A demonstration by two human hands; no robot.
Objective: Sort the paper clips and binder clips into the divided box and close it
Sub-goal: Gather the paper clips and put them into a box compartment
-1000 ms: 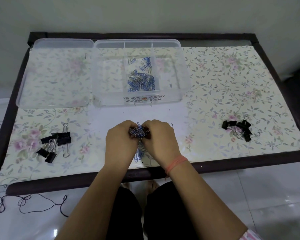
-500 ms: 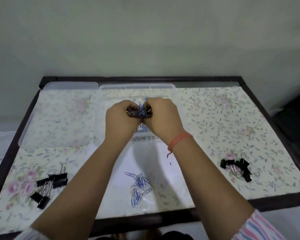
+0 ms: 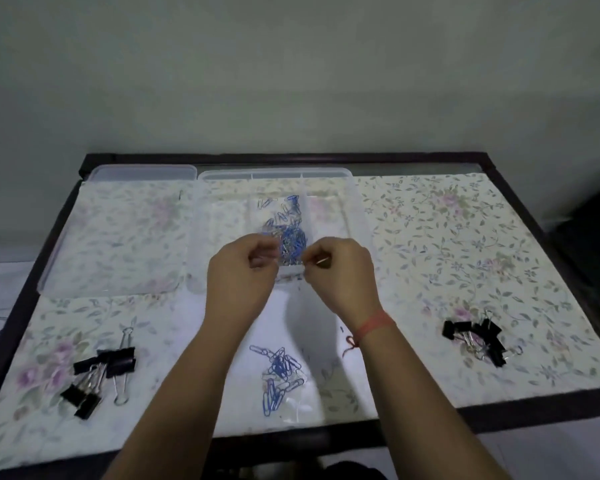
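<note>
We see both hands held over the near wall of the divided box (image 3: 359,216), which stands at twelve o'clock on the desk (image 3: 465,244). The left hand (image 3: 243,271) and the right hand (image 3: 340,271) are near each other, with the fingers curled; whether they pinch something, we cannot tell. Behind them, blue paper clips (image 3: 288,230) lie in the middle compartment. The clear lid (image 3: 118,237) lies flat at ten o'clock, just beside the box. Loose clips (image 3: 279,372) lie at six o'clock, bigger binder clips (image 3: 97,372) at eight o'clock and smaller binder clips (image 3: 475,339) at four o'clock.
</note>
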